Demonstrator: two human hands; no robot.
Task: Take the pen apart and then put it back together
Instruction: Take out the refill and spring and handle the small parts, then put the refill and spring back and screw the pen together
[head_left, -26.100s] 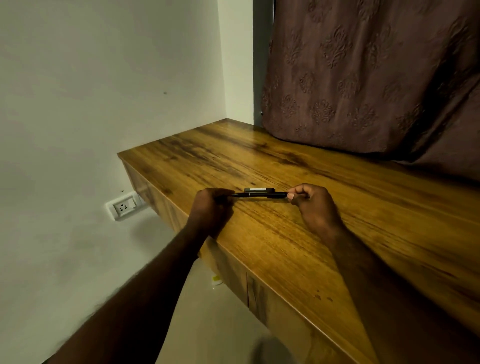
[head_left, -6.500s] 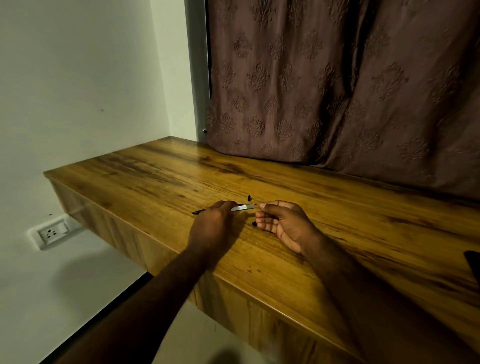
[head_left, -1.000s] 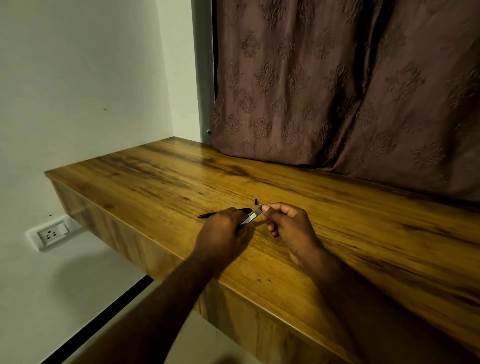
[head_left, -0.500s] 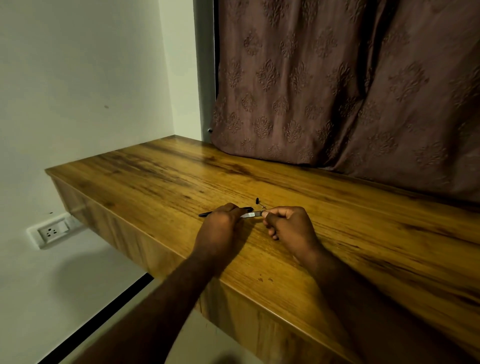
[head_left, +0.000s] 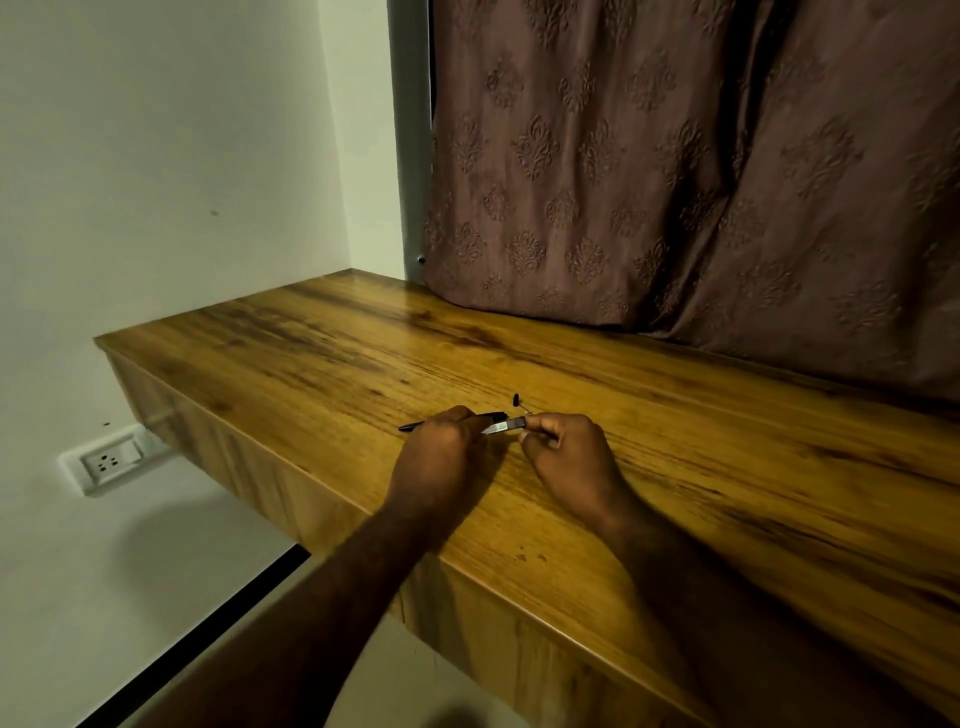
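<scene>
Both hands work over the wooden desk (head_left: 727, 447). My left hand (head_left: 441, 457) is closed around a short pen barrel (head_left: 503, 427) with a pale label, held roughly level. My right hand (head_left: 563, 457) pinches the barrel's right end between thumb and fingertips. A thin black pen part (head_left: 415, 426) lies on the desk, sticking out to the left behind my left hand. A small black piece (head_left: 517, 399) lies on the desk just beyond the hands, with a fine thin part beside it that is too small to make out.
A brown patterned curtain (head_left: 675, 171) hangs onto the desk's back edge. The desk's left corner ends at a white wall with a socket (head_left: 106, 460) below. The front edge runs under my forearms.
The barrel has gone from tilted to level between my hands within the last second. Much earlier the pen was whole; now parts lie on the desk.
</scene>
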